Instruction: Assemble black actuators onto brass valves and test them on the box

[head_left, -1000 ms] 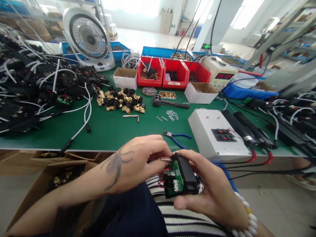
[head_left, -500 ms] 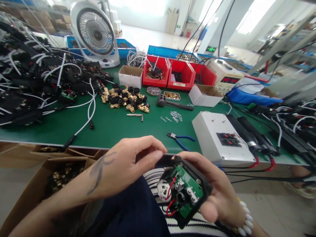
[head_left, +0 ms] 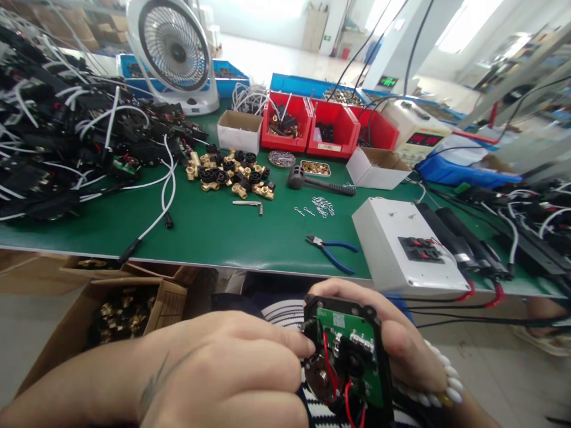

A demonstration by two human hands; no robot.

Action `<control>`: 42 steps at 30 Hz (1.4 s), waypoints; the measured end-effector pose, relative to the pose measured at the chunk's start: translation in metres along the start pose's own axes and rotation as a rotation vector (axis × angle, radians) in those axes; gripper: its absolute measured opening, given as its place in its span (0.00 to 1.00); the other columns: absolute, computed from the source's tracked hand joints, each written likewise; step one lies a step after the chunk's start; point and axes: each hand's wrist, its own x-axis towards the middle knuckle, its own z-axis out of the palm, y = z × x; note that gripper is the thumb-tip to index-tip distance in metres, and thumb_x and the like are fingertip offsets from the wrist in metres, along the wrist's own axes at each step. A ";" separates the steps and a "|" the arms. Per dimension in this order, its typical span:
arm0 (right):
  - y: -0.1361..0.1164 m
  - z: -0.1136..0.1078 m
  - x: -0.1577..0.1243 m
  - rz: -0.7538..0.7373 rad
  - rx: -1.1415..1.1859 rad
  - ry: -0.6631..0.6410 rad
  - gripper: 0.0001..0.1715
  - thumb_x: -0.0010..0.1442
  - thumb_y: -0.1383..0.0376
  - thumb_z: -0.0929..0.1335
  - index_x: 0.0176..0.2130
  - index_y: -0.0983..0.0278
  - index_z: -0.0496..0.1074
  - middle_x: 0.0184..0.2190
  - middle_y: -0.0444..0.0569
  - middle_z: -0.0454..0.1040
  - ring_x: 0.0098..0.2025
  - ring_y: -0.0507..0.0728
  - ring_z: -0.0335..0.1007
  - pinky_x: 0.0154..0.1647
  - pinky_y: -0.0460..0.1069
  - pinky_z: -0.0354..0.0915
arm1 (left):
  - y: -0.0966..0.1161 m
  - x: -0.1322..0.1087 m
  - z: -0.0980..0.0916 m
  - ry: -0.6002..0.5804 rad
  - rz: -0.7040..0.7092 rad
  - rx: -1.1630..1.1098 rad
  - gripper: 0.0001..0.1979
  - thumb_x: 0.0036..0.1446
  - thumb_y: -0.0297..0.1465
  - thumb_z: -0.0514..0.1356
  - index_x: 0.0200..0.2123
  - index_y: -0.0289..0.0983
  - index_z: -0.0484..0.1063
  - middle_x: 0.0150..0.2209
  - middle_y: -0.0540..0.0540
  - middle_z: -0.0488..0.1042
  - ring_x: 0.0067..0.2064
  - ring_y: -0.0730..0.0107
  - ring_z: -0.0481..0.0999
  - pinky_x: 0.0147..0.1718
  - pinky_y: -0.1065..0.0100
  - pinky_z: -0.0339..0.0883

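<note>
In my right hand is a black plastic housing, its open side facing me. A green circuit board sits inside it, with red wires leading to a round metal motor. My fingers are closed round the housing's right side. My left hand lies against the housing's left side, with the index fingertip at its edge beside the motor. The other fingers are curled; the thumb is hidden, and I cannot make out what, if anything, they hold.
On the green bench lie blue-handled cutters, a hex key-like tool, a black mallet, metal clips and brass fittings. A grey box stands right, red bins behind, cabled parts left.
My left hand has come down and right, from above the housing to its left edge. The housing is turned more upright, and the motor has shifted nearer the board.
</note>
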 end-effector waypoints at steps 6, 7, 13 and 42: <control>0.001 -0.001 0.001 0.012 -0.041 -0.014 0.35 0.53 0.39 0.69 0.45 0.64 0.70 0.33 0.48 0.70 0.31 0.54 0.67 0.30 0.47 0.65 | 0.004 0.033 -0.004 -0.160 0.324 0.258 0.22 0.66 0.23 0.45 0.21 0.42 0.68 0.23 0.51 0.71 0.27 0.70 0.68 0.44 0.70 0.75; 0.000 0.001 0.001 0.013 -0.040 -0.014 0.35 0.53 0.39 0.69 0.46 0.64 0.70 0.34 0.48 0.71 0.32 0.54 0.67 0.30 0.47 0.65 | 0.003 0.039 -0.006 -0.235 0.381 0.261 0.22 0.65 0.22 0.45 0.21 0.41 0.68 0.24 0.51 0.70 0.25 0.70 0.65 0.45 0.68 0.74; -0.006 0.009 -0.001 0.076 -0.055 0.084 0.35 0.51 0.40 0.71 0.44 0.64 0.70 0.33 0.45 0.69 0.33 0.51 0.64 0.33 0.44 0.64 | 0.005 0.061 -0.010 -0.450 0.601 0.357 0.12 0.59 0.23 0.55 0.25 0.41 0.71 0.24 0.53 0.71 0.24 0.68 0.63 0.37 0.64 0.74; 0.023 -0.021 0.074 0.068 0.048 0.314 0.24 0.56 0.53 0.73 0.45 0.64 0.65 0.46 0.53 0.75 0.44 0.56 0.75 0.44 0.51 0.73 | -0.112 0.033 -0.010 0.000 -0.482 -0.066 0.11 0.51 0.22 0.53 0.33 0.39 0.73 0.47 0.44 0.74 0.48 0.66 0.75 0.46 0.64 0.73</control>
